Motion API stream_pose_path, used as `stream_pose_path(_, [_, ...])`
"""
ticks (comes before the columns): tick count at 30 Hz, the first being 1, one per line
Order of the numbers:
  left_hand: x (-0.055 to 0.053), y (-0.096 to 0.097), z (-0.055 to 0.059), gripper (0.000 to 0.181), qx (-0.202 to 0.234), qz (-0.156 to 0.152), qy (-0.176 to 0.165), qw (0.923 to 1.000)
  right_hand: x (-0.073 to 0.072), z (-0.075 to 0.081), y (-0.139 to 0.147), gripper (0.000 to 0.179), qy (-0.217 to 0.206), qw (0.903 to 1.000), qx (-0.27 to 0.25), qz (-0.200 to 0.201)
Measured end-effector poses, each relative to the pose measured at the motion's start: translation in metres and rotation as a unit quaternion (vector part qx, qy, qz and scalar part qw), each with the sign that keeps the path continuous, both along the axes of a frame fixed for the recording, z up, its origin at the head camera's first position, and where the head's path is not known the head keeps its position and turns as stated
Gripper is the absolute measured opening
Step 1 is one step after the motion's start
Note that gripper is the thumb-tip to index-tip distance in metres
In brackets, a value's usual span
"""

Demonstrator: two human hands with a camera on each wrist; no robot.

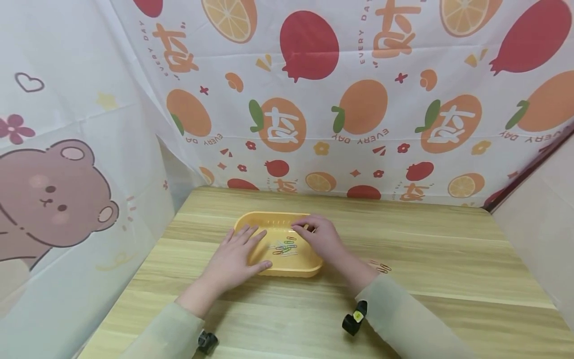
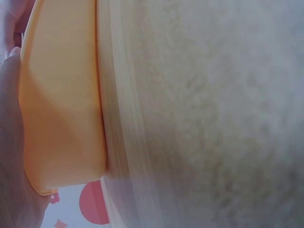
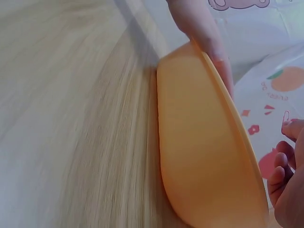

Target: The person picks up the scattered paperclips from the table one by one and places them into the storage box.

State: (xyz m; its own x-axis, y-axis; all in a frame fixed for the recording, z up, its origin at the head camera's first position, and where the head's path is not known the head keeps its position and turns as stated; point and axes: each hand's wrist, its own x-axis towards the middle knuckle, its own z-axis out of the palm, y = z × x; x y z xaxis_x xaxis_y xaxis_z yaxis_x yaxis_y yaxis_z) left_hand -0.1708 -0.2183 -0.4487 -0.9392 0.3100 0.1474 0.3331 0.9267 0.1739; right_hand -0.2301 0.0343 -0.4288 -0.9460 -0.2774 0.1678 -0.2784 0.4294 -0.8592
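Observation:
A yellow-orange plastic tray [image 1: 287, 272] sits on the wooden table, with several coloured paper clips [image 1: 286, 247] lying loose on its bottom. My left hand [image 1: 235, 257] rests across the tray's left side, its fingers spread over the rim and its thumb along the near edge. Over the tray's right side is my right hand [image 1: 324, 240], pinching a reddish paper clip [image 3: 285, 118] between thumb and forefinger. In the right wrist view the clip stands up from the fingertips, and the other fingers are curled below it.
More reddish paper clips [image 1: 382, 268] lie on the table [image 1: 439, 249] to the right of the tray, partly behind my right forearm. A fruit-printed cloth [image 1: 314, 124] hangs along the table's back edge, and a bear-printed cloth [image 1: 67, 199] is at the left.

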Motion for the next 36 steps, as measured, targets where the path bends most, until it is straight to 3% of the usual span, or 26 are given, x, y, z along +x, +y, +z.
stream_pose_path(8, [0.000,0.000,-0.001,0.084,0.002,-0.002,-0.002,1.0000,-0.006,-0.005,-0.016,0.011,0.014,0.9987,0.037,0.031])
stream_pose_path(13, [0.000,0.000,0.000,0.083,0.001,-0.004,-0.003,1.0000,-0.009,-0.007,-0.024,0.011,0.010,0.9931,0.098,0.064])
stream_pose_path(17, [-0.001,-0.001,-0.001,0.083,0.002,-0.003,-0.003,1.0000,-0.009,-0.006,-0.030,0.011,0.000,0.9830,0.164,0.083])
stream_pose_path(22, [-0.001,-0.001,-0.002,0.083,0.003,-0.003,-0.005,1.0000,-0.009,-0.008,-0.035,0.010,-0.011,0.9679,0.240,0.072])
stream_pose_path(29, [0.000,-0.001,-0.001,0.083,0.009,-0.004,-0.003,0.9999,-0.010,-0.013,-0.036,0.015,-0.019,0.9503,0.304,0.063])
stream_pose_path(36, [0.001,0.002,0.001,0.083,0.013,-0.004,0.004,0.9999,-0.008,-0.017,-0.036,0.020,0.012,0.9305,0.361,0.061])
